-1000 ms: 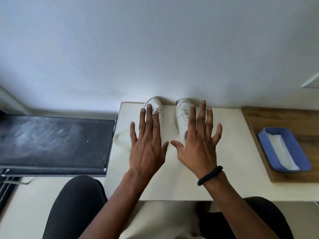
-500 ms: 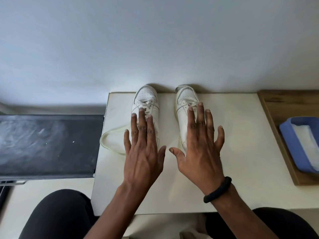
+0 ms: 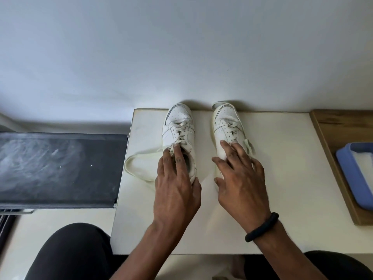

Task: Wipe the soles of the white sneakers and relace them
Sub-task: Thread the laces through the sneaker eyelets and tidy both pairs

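Two white sneakers stand side by side, toes toward the wall, at the back of a white table [image 3: 282, 178]. My left hand [image 3: 175, 184] lies over the heel of the left sneaker [image 3: 178, 126], with its fingertips at the collar and lowest laces and its thumb beside the heel. My right hand [image 3: 240, 178] rests with spread fingers on the rear of the right sneaker [image 3: 226, 122], covering its heel. A long loose lace [image 3: 137, 164] loops out to the left of the left sneaker. Neither hand is closed around a shoe.
A blue tray [image 3: 343, 170] with a white cloth [image 3: 361, 164] in it sits on a wooden board [image 3: 333, 128] at the right. A dark flat surface [image 3: 56, 168] adjoins the table's left edge. A pale wall rises right behind the sneakers. My knees are below the front edge.
The view has tilted down and shifted. Both hands have come down from hovering flat above the sneakers onto their heels, and the fingers have curled slightly.
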`<action>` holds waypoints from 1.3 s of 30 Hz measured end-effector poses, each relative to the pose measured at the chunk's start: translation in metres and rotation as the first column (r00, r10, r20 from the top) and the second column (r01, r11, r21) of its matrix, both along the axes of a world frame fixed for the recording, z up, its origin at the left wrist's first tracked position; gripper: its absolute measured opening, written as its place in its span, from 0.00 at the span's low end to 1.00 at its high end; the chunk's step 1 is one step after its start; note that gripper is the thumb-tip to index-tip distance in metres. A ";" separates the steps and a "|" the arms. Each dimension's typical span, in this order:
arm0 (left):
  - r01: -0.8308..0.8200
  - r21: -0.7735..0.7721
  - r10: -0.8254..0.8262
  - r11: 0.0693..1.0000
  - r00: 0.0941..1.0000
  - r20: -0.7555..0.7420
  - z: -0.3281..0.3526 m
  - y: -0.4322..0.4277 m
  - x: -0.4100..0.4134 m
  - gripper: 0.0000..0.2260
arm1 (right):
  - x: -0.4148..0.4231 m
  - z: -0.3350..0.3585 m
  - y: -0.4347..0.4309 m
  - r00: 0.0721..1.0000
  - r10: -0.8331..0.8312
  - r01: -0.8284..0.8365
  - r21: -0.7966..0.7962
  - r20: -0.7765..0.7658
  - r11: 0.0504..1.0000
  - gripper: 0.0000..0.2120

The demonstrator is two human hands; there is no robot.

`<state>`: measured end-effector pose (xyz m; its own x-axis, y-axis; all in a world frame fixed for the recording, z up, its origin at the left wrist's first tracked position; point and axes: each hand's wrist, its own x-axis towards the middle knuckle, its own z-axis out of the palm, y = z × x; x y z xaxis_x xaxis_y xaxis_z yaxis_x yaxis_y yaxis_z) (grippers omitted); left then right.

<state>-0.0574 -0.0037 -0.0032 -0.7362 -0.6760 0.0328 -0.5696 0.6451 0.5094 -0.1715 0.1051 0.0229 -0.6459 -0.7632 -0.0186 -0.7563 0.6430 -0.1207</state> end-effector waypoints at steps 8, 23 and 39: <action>0.073 -0.046 -0.072 0.996 0.997 0.022 -0.003 0.020 0.001 0.45 | -0.012 -0.001 0.020 0.988 -0.106 0.114 -0.063 0.116 0.991 0.24; 0.097 -0.170 -0.118 0.981 0.986 -0.119 -0.026 0.041 -0.010 0.45 | -0.018 -0.004 0.054 0.973 -0.195 0.199 -0.022 0.125 0.980 0.28; -0.018 0.299 0.126 0.954 0.928 -0.349 -0.012 -0.002 -0.010 0.13 | 0.015 -0.011 -0.015 0.949 0.005 0.162 -0.501 0.315 0.850 0.22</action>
<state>-0.0672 -0.0057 -0.0154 -0.6595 -0.7470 0.0842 -0.3513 0.4053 0.8440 -0.1564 0.0906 0.0118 -0.7313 -0.6620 0.1642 -0.5812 0.4789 -0.6579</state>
